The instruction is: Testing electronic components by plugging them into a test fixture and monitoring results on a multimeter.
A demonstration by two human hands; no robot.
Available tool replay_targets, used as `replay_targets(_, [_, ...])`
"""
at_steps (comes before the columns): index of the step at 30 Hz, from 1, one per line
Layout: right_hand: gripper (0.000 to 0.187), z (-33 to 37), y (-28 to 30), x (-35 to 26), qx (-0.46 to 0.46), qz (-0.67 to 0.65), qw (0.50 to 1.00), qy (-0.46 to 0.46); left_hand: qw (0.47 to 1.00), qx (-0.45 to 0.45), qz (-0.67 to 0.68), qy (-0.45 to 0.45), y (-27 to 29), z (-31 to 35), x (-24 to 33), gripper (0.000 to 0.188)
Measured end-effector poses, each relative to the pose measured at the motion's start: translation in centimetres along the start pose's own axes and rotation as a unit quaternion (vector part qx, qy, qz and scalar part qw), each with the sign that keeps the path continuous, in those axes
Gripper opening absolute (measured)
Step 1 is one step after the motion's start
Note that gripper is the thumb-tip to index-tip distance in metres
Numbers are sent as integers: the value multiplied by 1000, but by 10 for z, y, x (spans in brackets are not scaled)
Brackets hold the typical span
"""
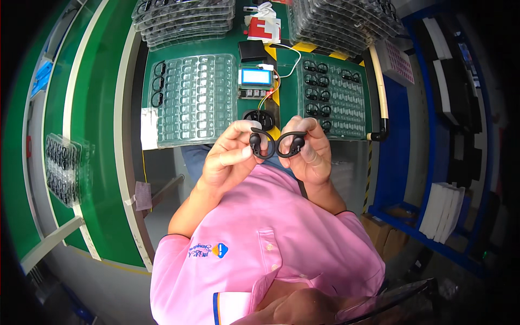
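Side by side in front of my chest I hold two black ear-hook earbuds. My left hand (232, 154) pinches the left earbud (255, 142) between thumb and fingers, its hook curving to the right. In my right hand (313, 154) is the right earbud (296, 144), its hook curving left toward the other one. The hooks nearly meet in the middle. Just beyond my hands, at the near table edge, sits a round black fixture (259, 118) with wires running to a small device with a lit screen (255, 77).
A clear tray (201, 97) lies on the left of the green table, with several earbuds in its left column. Another tray (346, 103) on the right holds several earbuds. Tall tray stacks (184, 21) (336, 27) stand behind. A pale pipe (379, 81) edges the right side.
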State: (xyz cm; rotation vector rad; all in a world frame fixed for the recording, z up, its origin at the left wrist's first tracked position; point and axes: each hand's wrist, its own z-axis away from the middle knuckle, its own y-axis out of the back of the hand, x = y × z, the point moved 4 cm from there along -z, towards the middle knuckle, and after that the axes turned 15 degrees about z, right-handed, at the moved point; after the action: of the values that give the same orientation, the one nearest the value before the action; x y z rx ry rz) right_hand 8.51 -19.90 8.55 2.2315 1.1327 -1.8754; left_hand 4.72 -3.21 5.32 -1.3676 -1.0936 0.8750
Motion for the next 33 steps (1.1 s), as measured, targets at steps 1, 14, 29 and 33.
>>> replay_targets(1, [32,1,-2,0,-3,-3,1000,2,1000,11,4,9,0,1,-1,41])
replay_targets(14, [30,5,-8,-7,-8,-57,998,1,992,-62,106,24,-3,1,-11,51])
replay_targets(29, [29,10,171,-15,290,408,865,16,932,174,-311,-62,34,-14,7,43])
replay_targets(33, [21,12,273,-61,371,651,661,45,841,174,-506,-78,37,-51,10,39])
